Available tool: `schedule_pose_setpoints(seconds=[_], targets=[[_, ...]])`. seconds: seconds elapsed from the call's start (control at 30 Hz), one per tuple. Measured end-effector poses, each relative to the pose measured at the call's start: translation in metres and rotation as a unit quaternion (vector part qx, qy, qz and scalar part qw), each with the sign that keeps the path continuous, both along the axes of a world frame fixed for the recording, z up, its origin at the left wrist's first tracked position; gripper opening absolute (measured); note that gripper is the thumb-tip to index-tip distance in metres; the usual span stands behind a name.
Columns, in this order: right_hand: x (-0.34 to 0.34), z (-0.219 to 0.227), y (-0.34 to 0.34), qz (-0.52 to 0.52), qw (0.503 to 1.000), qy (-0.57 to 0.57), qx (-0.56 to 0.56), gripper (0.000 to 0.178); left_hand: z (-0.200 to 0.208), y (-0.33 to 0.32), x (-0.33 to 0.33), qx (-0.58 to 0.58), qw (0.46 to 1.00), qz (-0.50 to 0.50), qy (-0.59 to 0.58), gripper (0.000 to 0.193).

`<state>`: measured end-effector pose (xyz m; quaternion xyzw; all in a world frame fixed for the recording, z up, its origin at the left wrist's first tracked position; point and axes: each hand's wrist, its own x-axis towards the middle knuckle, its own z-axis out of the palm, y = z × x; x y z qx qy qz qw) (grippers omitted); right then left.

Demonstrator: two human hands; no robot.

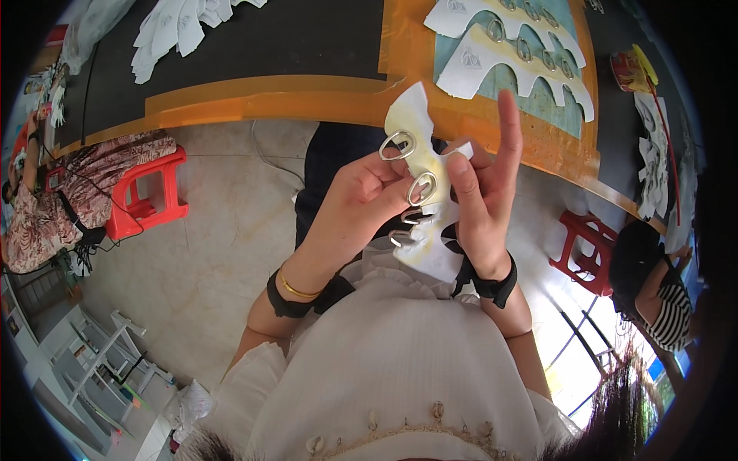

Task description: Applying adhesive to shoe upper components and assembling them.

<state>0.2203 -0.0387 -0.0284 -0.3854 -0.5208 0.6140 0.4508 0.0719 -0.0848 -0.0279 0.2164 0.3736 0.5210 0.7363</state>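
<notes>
Both my hands hold one white scalloped piece of sheet material (415,115) with yellowish patches, upright in front of my chest. Several oval metal rings (422,188) sit along its left edge. My left hand (369,192) is closed on that edge, with thumb and fingers around the rings in the middle. On the other side, my right hand (484,200) pinches a small tab of the piece near the thumb, while its index finger points up. Part of the right fingers is hidden behind the piece.
Similar white pieces with rings (492,58) lie on a greenish board (561,115) on the orange-taped table (269,88). Stacked white pieces (173,31) lie at the far left, more (653,154) at right. Red stools (150,192) and other people (665,300) are at both sides.
</notes>
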Motion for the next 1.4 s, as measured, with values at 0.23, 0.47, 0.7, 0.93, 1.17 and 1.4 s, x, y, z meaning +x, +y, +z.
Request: schedule_pose_setpoints(seconds=[0.23, 0.47, 0.7, 0.93, 1.17, 1.4], targets=[[-0.005, 0.005, 0.000, 0.003, 0.999, 0.038, 0.024, 0.069, 0.009, -0.001, 0.002, 0.000, 0.999, 0.025, -0.020, 0.021], [-0.011, 0.004, -0.002, -0.032, 0.999, 0.011, 0.009, 0.068, 0.010, -0.003, 0.006, 0.019, 0.997, 0.064, -0.039, 0.028], [-0.007, 0.005, 0.003, -0.001, 1.000, 0.011, 0.024, 0.068, 0.003, 0.003, -0.007, -0.040, 0.986, -0.027, -0.163, 0.032], [-0.004, 0.004, 0.003, 0.044, 0.999, 0.027, 0.005, 0.069, -0.002, -0.001, -0.006, -0.087, 0.975, -0.030, -0.203, 0.023], [-0.013, 0.006, 0.008, -0.036, 0.998, -0.003, 0.044, 0.073, 0.001, 0.003, -0.001, -0.053, 0.997, 0.041, -0.025, 0.018], [-0.010, 0.006, 0.013, -0.018, 0.999, -0.018, 0.042, 0.071, -0.001, -0.001, -0.003, 0.013, 0.999, 0.048, 0.018, 0.014]])
